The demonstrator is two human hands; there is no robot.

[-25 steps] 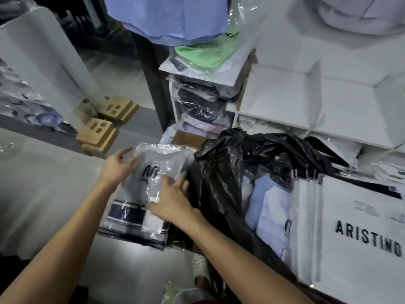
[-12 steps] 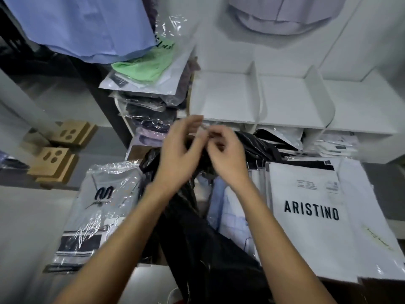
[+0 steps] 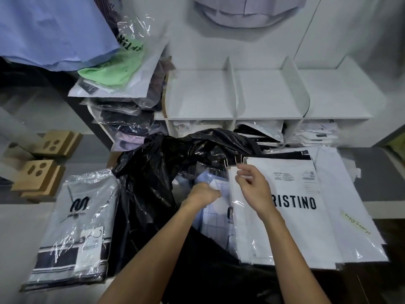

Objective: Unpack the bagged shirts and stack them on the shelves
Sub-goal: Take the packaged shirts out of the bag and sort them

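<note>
- Two bare hands work inside the mouth of a black plastic sack that stands open in front of the white shelf unit.
- Left hand: fingers curled down into the sack, on a clear-bagged light blue checked shirt; whether it grips the bag cannot be told, as the fingertips are hidden.
- Right hand: fingers loosely curled, thumb and forefinger pinching the upper edge of a clear wrapper just beside the white ARISTINO bag.
- ARISTINO bag lies flat on a pile of similar white packets, right of the sack.
- Bagged white shirt with dark stripes lies flat, left of the sack, touched by neither hand.
- Shelf unit: the three top compartments carry nothing; the row below holds folded bagged shirts.
- Stack of bagged shirts, a green one uppermost, stands at the left end of the shelf unit.
- Two wooden blocks sit on the floor, far left.
</note>
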